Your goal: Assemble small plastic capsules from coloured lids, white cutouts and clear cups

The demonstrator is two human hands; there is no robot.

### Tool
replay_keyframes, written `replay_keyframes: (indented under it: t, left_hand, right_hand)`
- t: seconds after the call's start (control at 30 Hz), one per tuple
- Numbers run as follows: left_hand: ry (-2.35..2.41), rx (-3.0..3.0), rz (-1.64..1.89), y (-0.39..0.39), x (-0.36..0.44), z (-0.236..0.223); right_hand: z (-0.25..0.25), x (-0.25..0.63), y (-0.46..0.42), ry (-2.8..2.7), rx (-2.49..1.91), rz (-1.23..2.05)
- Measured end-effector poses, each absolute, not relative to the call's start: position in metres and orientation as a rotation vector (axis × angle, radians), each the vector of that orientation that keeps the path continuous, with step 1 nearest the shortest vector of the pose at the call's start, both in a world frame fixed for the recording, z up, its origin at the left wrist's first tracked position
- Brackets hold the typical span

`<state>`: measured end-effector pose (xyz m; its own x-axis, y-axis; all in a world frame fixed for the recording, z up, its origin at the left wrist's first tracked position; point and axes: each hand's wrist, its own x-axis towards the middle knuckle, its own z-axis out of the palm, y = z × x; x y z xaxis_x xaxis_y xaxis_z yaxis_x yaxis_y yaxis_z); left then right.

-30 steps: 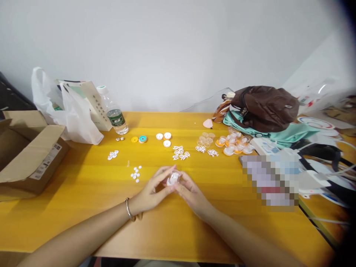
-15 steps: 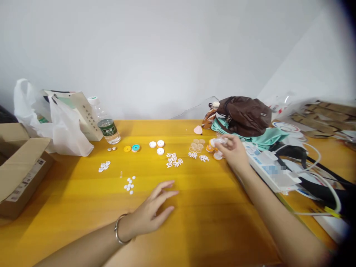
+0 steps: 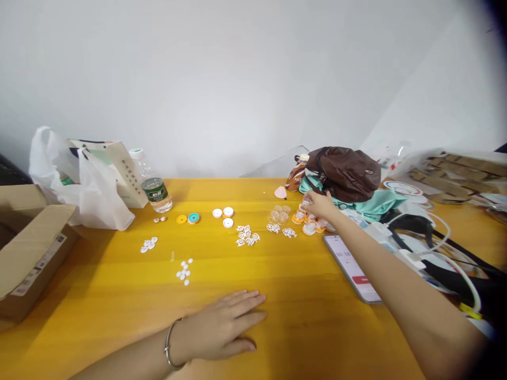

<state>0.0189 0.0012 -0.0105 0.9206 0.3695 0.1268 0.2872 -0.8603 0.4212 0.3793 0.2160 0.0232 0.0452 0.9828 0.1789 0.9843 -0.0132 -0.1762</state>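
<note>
My left hand [image 3: 222,328] lies flat on the yellow table [image 3: 119,295], fingers stretched out, holding nothing; a bangle circles its wrist. My right hand [image 3: 318,205] reaches far right to a heap of orange-and-clear round caps [image 3: 309,227] and pinches a small clear round piece at its fingertips. Next to the heap lie pale clear cups [image 3: 278,214] and white cut-out shapes [image 3: 247,235]. Small white buttons [image 3: 184,270] lie nearest my left hand.
A phone [image 3: 350,266] lies face up under my right forearm. A brown bag [image 3: 343,171] on teal cloth, a power strip [image 3: 380,232] and cables crowd the right. A water bottle [image 3: 156,187], white plastic bag [image 3: 79,179] and open cardboard box [image 3: 24,248] stand left.
Both hands were together on a small clear piece in front of me; my right hand carried it out to the cap heap, and my left hand dropped flat on the table.
</note>
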Motion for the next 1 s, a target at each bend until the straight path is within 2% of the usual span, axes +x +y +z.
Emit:
replay_keyframes:
  t: [0.1, 0.4, 0.57, 0.7, 0.87, 1.0]
  left_hand:
    - [0.509, 2.696, 0.224, 0.002, 0.02, -0.009]
    - [0.47, 2.736, 0.328, 0.007, 0.023, -0.004]
    - [0.47, 2.748, 0.338, 0.008, 0.023, -0.002]
    - [0.49, 2.766, 0.385, 0.007, 0.022, -0.004]
    - [0.462, 2.855, 0.354, 0.003, 0.024, -0.004]
    - [0.504, 2.9, 0.419, 0.003, 0.012, 0.015]
  right_hand:
    - [0.019, 0.383, 0.215, -2.046, -2.081, 0.004]
    - [0.01, 0.398, 0.214, -2.123, -2.0, 0.09]
    - [0.031, 0.39, 0.194, -1.972, -1.694, 0.209]
    - [0.048, 0.347, 0.142, -1.908, -1.467, 0.232]
    - [0.005, 0.275, 0.07, -2.116, -1.221, 0.685]
    - [-0.033, 0.242, 0.04, -2.249, -1.132, 0.78]
